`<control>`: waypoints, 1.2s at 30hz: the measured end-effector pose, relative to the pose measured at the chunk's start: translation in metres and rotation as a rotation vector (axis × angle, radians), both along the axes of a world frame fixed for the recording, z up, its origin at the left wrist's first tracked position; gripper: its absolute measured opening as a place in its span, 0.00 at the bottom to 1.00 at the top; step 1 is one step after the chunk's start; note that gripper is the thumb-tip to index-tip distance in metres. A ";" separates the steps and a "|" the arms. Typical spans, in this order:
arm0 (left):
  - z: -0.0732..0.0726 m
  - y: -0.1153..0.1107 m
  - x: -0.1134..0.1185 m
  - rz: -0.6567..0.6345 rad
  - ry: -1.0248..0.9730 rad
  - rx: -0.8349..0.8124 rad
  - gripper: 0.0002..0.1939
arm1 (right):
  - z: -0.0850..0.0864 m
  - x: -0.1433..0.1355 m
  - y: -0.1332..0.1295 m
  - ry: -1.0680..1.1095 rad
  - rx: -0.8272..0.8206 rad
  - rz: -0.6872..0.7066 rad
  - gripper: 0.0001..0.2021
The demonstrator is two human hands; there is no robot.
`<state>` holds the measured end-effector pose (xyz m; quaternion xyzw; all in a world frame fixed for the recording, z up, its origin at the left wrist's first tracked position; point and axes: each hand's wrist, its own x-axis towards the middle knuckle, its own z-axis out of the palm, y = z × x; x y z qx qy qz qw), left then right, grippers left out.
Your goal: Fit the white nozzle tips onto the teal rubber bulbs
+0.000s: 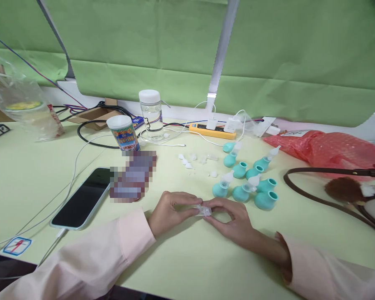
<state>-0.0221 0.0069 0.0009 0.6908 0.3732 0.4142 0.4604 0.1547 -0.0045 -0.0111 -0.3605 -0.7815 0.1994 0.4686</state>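
Between the fingertips of both hands is a small clear plastic connector (206, 211), held just above the table near its front. My left hand (171, 212) pinches its left end, and my right hand (233, 216) grips the right end with thumb and forefinger. Beyond the right hand stand several teal rubber bulbs (266, 200); some carry a translucent nozzle tip (227, 178), others have bare round openings. Loose white tips (188, 165) and clear connectors (212, 157) lie on the table past my fingers.
Left of my hands lie a phone (83, 200) on a charging cable and a blurred-out object (134, 177). Behind stand a noodle cup (125, 135), a water bottle (152, 116) and a yellow power strip (211, 131). A red bubble-wrap bag (328, 150) and brown strap (318, 170) occupy the right.
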 end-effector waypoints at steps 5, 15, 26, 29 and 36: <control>-0.004 -0.003 -0.002 0.014 0.120 0.200 0.16 | 0.000 0.000 0.000 0.016 -0.035 -0.007 0.07; -0.008 -0.003 -0.004 -0.026 0.295 0.695 0.24 | 0.000 0.000 0.001 0.127 -0.026 0.072 0.06; -0.012 -0.003 -0.003 0.002 0.435 0.859 0.27 | -0.001 0.000 0.001 0.178 -0.191 0.095 0.06; -0.011 -0.003 -0.003 -0.026 0.426 0.822 0.26 | -0.002 0.000 0.001 0.178 -0.198 0.094 0.07; -0.008 -0.005 -0.002 -0.052 0.335 0.583 0.21 | -0.003 0.000 0.001 0.167 -0.185 0.107 0.07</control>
